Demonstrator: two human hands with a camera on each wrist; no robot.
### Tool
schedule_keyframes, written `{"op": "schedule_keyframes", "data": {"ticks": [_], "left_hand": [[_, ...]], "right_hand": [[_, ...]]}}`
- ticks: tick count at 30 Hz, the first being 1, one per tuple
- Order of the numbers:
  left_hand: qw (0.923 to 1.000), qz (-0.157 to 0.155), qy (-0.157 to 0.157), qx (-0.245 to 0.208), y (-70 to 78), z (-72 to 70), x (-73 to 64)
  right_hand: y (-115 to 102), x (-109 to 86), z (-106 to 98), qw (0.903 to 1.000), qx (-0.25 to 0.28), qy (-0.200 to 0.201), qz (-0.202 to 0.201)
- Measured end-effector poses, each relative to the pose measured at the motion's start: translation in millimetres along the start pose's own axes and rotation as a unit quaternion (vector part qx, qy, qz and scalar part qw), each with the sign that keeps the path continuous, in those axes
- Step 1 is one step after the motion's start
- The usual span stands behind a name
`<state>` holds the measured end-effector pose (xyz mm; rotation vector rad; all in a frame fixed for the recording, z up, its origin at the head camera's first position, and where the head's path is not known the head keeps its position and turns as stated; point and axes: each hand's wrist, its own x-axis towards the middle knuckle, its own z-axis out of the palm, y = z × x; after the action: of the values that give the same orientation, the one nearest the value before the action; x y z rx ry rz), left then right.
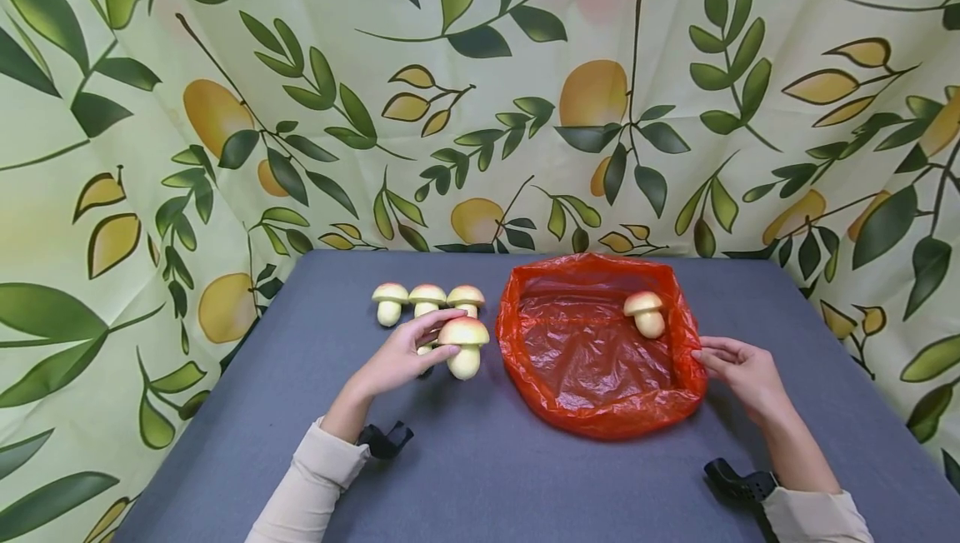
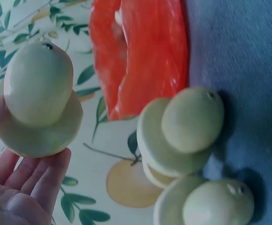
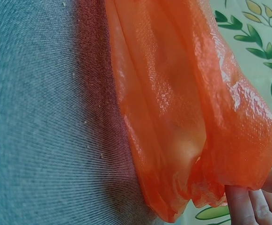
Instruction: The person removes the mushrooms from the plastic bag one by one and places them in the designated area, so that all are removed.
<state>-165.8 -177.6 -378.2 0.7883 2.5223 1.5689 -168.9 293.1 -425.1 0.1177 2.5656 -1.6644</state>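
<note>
My left hand (image 1: 405, 353) holds a toy mushroom (image 1: 465, 346) with a red-and-cream cap and pale stem, raised above the table left of the bag. In the left wrist view, thumb and fingers grip this mushroom (image 2: 40, 84) by its cap, stem end up. An open red plastic bag (image 1: 600, 422) stands on the table with its rim spread wide. Thumb and fingers of my right hand (image 1: 750, 372) pinch the bag's right edge; the right wrist view shows the fingers (image 3: 241, 204) at the plastic. Inside the bag lies another mushroom (image 1: 647, 316).
Three mushrooms (image 1: 390, 303) stand in a row behind my left hand, with part of another showing between its fingers. The grey-blue table (image 1: 510, 485) meets a leaf-and-fruit patterned cloth (image 1: 525, 176) at the back. Each wrist wears a black strap (image 1: 386, 440).
</note>
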Motion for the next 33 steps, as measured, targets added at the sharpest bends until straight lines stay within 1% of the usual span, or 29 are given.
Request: {"op": "schedule_keyframes", "data": {"ticks": [3, 8, 14, 22, 26, 33], "left_hand": [[0.9999, -0.004, 0.008, -0.007, -2.8, -4.4, -3.6], [0.9999, -0.005, 0.008, -0.006, -4.5, -7.6, -6.2], [1.0, 0.003, -0.004, 0.0, -7.5, -14.0, -8.8], [0.9998, 0.004, -0.017, -0.013, -14.0, -25.3, -10.5], [0.9996, 0.003, -0.021, -0.021, -17.2, -29.9, -11.5], [0.9992, -0.002, -0.011, -0.038, -27.2, -38.4, -15.9]], "right_hand": [[0.1, -0.1, 0.4, 1.0, 0.004, 0.0, 0.0], [0.7, -0.2, 0.2, 1.0, 0.005, 0.001, -0.003], [0.8, -0.6, 0.2, 1.0, 0.004, 0.0, 0.0], [-0.5, -1.1, -1.6, 0.9996, 0.022, 0.001, -0.017], [-0.6, -1.2, -1.6, 0.9996, 0.024, 0.001, -0.018], [0.2, -1.1, -1.3, 0.9995, 0.025, 0.0, -0.019]]}}
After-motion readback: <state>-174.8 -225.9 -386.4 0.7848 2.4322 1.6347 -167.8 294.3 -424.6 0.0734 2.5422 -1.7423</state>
